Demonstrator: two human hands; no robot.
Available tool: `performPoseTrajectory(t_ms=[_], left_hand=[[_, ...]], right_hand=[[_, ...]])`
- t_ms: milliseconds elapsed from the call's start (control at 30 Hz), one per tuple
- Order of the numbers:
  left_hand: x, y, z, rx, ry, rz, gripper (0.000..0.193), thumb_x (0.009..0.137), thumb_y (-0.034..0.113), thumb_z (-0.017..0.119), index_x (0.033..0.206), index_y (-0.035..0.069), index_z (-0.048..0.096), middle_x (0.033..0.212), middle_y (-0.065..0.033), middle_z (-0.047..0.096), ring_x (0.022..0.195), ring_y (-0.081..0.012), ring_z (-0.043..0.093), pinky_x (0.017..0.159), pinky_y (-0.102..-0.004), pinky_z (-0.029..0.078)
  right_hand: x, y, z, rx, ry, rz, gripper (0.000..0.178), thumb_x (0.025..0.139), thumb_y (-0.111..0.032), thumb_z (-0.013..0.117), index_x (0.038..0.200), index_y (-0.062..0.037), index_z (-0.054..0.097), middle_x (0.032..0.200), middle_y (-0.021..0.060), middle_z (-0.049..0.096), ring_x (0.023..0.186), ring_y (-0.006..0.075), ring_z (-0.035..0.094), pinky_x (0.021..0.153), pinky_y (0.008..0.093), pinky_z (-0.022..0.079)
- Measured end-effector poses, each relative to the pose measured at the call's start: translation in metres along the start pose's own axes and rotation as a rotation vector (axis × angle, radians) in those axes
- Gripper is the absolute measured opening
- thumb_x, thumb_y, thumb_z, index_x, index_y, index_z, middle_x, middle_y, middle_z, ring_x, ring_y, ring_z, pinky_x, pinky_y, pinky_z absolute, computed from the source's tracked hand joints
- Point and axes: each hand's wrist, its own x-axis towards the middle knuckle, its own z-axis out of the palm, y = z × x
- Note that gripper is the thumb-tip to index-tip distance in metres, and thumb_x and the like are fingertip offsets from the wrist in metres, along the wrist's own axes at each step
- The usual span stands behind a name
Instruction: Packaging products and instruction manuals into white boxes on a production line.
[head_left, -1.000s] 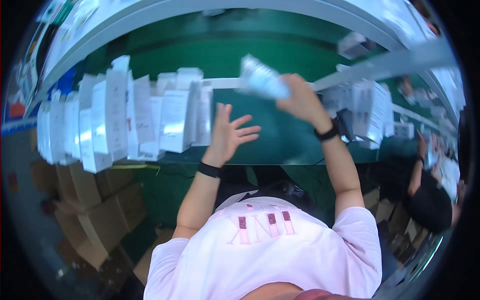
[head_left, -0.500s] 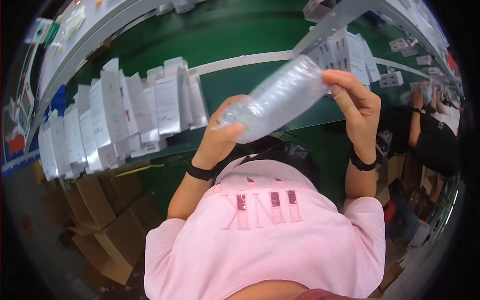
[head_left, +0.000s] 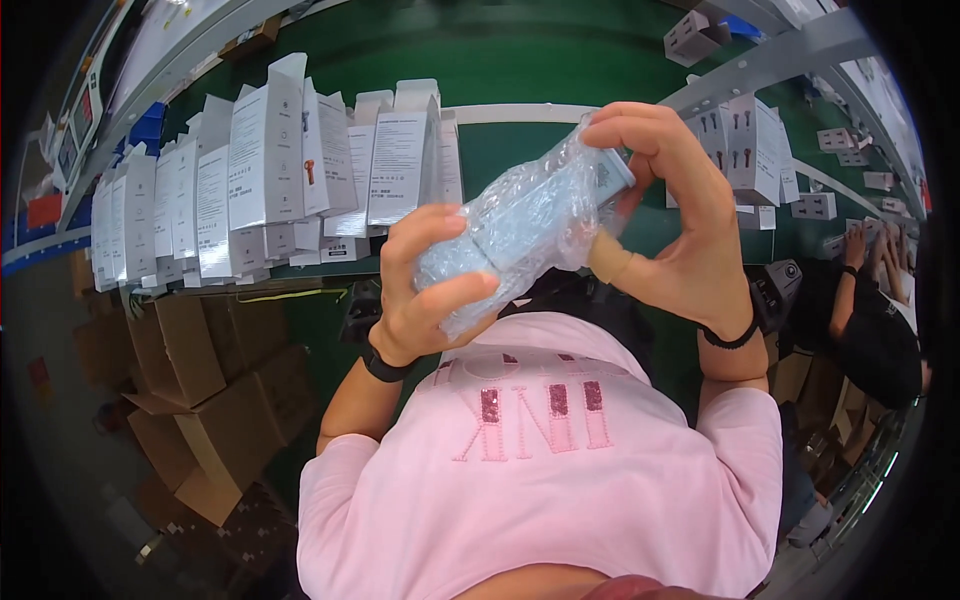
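Note:
A light-blue long object (head_left: 545,212), its exact kind hidden by the wrapping, lies tilted inside a clear bubble-wrap bag (head_left: 572,170) in front of my chest. My left hand (head_left: 425,275) is closed round the bag's lower left end, fingers above and thumb across the front. At the upper right end my right hand (head_left: 680,205) grips the bag's mouth, with its fingers curled over the top and its thumb below. Between them, a squared light-blue end with a small printed label shows at the mouth. A tan band covers part of my right thumb.
Upright white cartons (head_left: 265,155) with raised flaps stand in rows on the green bench (head_left: 480,165) at left. More white boxes (head_left: 755,150) stand at right beside a metal frame bar (head_left: 770,70). Brown cartons (head_left: 215,420) sit below left. A co-worker (head_left: 860,320) is at far right.
The wrapped object has turned in my hands, and its light-blue end now shows at the bag's mouth. My right hand has gone from pinching the edge to curling round that end.

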Motion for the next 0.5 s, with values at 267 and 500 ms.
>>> performPoseTrajectory(t_ms=[267, 500], left_hand=[[-0.017, 0.014, -0.001, -0.864, 0.086, -0.683, 0.055, 0.066, 0.007, 0.076, 0.114, 0.010, 0.049, 0.129, -0.0187, 0.043, 0.115, -0.0261, 0.049, 0.096, -0.0359, 0.042], [-0.017, 0.017, 0.003, -1.157, 0.267, -0.886, 0.056, 0.067, 0.007, 0.073, 0.117, 0.009, 0.048, 0.128, -0.0167, 0.044, 0.115, -0.0244, 0.048, 0.098, -0.0349, 0.041]], right_hand=[[0.007, -0.001, 0.015, 0.005, 0.023, 0.155, 0.043, 0.066, -0.002, 0.074, 0.107, -0.0015, 0.061, 0.107, 0.0032, 0.060, 0.067, 0.0060, 0.045, 0.058, 0.0188, 0.041], [0.021, 0.009, 0.009, -0.017, 0.101, -0.031, 0.062, 0.073, -0.027, 0.074, 0.124, 0.0005, 0.052, 0.124, 0.0108, 0.053, 0.082, 0.0130, 0.050, 0.075, 0.0264, 0.043]])
